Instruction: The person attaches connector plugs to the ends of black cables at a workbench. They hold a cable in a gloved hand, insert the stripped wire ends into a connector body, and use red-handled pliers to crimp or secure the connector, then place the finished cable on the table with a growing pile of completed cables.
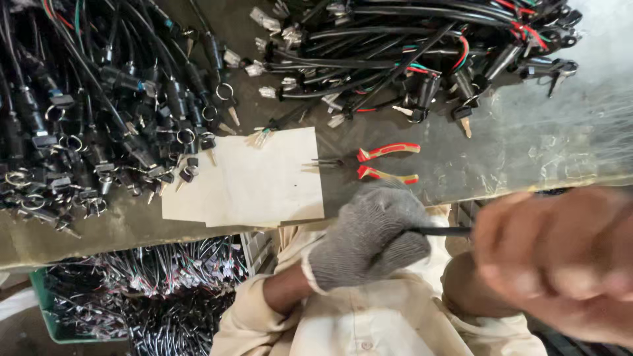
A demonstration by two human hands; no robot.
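Your left hand (369,240), in a grey knitted glove, is curled into a fist around a thin black cable (443,231), which comes out of the fist on the thumb side and runs level toward your right hand (557,260). That right hand is bare, very close to the camera and blurred; its fingers look curled, and the cable's far end disappears at its edge, so you cannot tell whether it is pinching the cable or only touching it. Both hands sit just in front of the near edge of the tabletop (527,142), above your cream-coloured work shirt (369,326).

Just beyond your gloved knuckles, a pair of needle-nose pliers (372,163) with red and yellow handles lies flat on the tabletop, its handles spread apart and its tip pointing toward a pale rectangular board (257,181). That board lies flat near the edge, with one small connector at its far corner.

Farther out, a dense heap of black cable assemblies with keys and key rings (99,112) covers the left part of the tabletop. A second bundle of black cables with red and green wires and white connectors (409,46) lies across the far side.

Below the tabletop edge at the left, a green crate (46,310) holds more tangled wires.
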